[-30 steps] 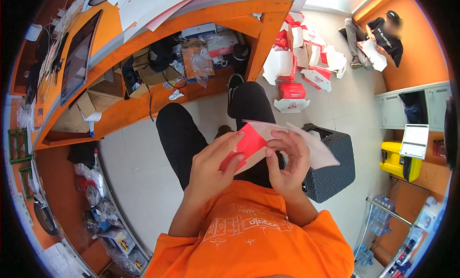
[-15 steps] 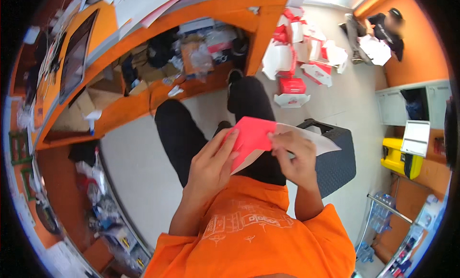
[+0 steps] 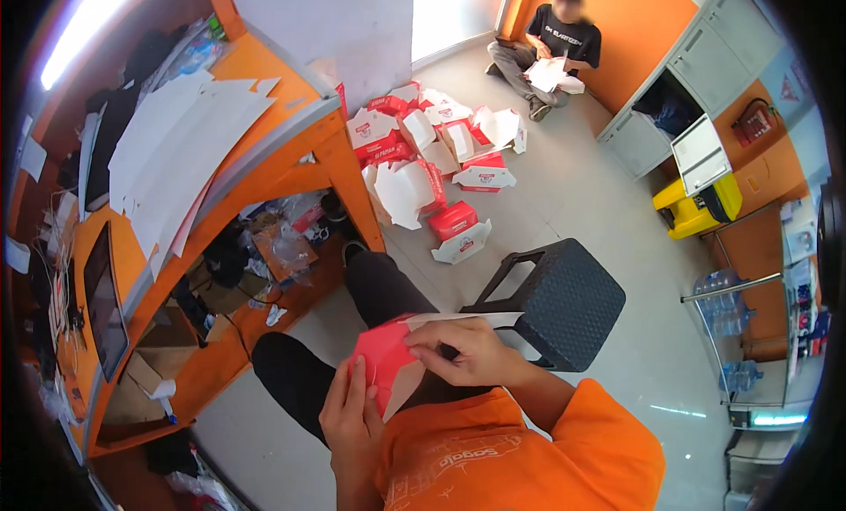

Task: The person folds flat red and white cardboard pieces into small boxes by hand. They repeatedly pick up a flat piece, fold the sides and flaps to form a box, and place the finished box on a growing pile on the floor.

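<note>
A partly folded red takeaway box of thin card is in front of my orange shirt, above my dark trousers. Its inside is pale, and a white flap reaches out to the right behind my right hand. My left hand grips the lower left side, fingers lying on the red face. Over the upper right edge, my right hand bends its fingers and pinches the card with thumb and index finger. Part of the box is hidden by both hands.
A black stool stands right of my knees. Several folded red-and-white boxes lie heaped on the floor ahead. White card sheets cover part of the orange desk at left. A seated co-worker holds white card near the lockers.
My view has swung up and to the right, showing more of the stool, box heap and co-worker. Both hands keep hold of the takeaway box; it appears lower and farther left.
</note>
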